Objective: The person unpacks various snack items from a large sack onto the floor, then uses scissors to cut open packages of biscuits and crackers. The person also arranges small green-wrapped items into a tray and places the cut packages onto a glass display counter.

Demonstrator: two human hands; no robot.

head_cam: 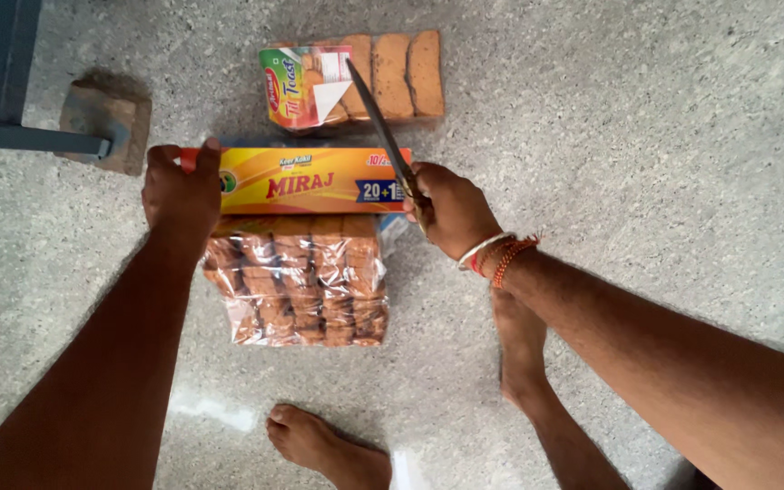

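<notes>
My left hand [180, 192] grips the left end of a long orange and yellow carton [306, 181] lying on the floor. My right hand [451, 210] is shut on the handle of a knife [377, 118] at the carton's right end, its blade pointing up and away over a pack of rusk toast [356, 80]. A clear wrapped bundle of brown packets [299, 283] lies just in front of the carton, between my arms.
The grey speckled stone floor [646, 136] spreads all around. A brick [106, 122] props a dark metal furniture leg [20, 136] at the upper left. My bare feet [328, 445] stand at the bottom, near the bundle.
</notes>
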